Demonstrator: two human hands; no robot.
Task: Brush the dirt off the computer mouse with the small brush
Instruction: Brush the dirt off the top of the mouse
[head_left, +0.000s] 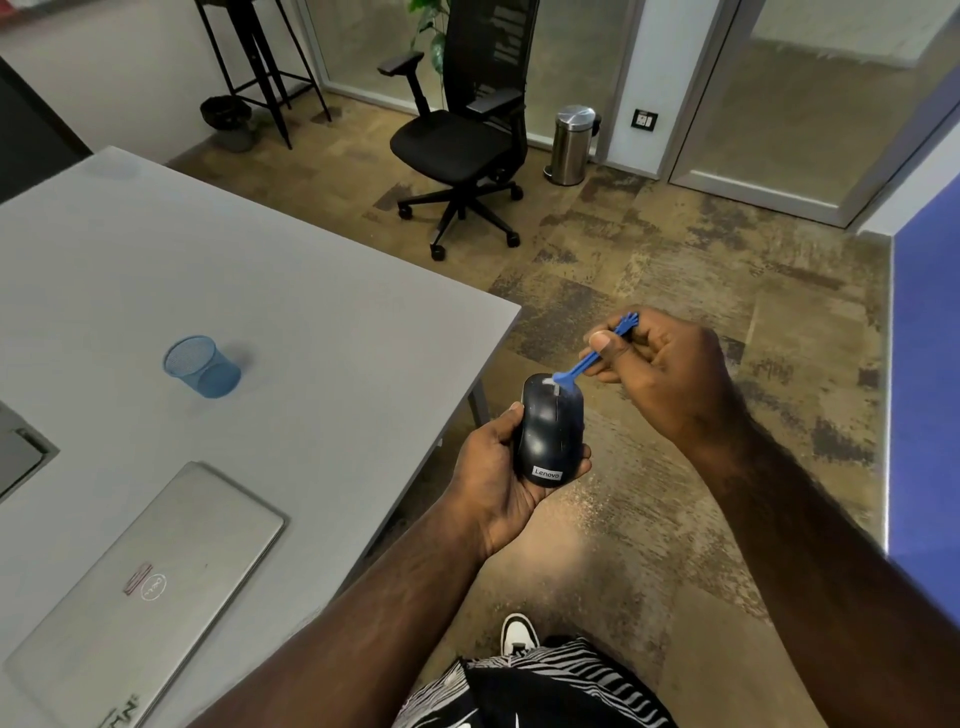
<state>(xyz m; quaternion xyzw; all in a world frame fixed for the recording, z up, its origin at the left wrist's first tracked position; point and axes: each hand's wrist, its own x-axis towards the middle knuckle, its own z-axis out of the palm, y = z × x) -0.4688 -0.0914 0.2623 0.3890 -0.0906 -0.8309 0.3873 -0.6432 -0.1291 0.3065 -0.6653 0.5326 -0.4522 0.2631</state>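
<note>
A dark blue-black computer mouse with a Lenovo label is held in the air just off the table's corner. My left hand grips it from below and the side, thumb along its left edge. A small blue brush with a hand-shaped end is pinched between the thumb and fingers of my right hand. Its pale bristles touch the front of the mouse near the scroll wheel, where a light dusty patch shows.
The grey table lies to the left, carrying a blue mesh pen cup and a closed silver laptop. A black office chair and a steel pedal bin stand on the carpet beyond. A blue panel is at the right.
</note>
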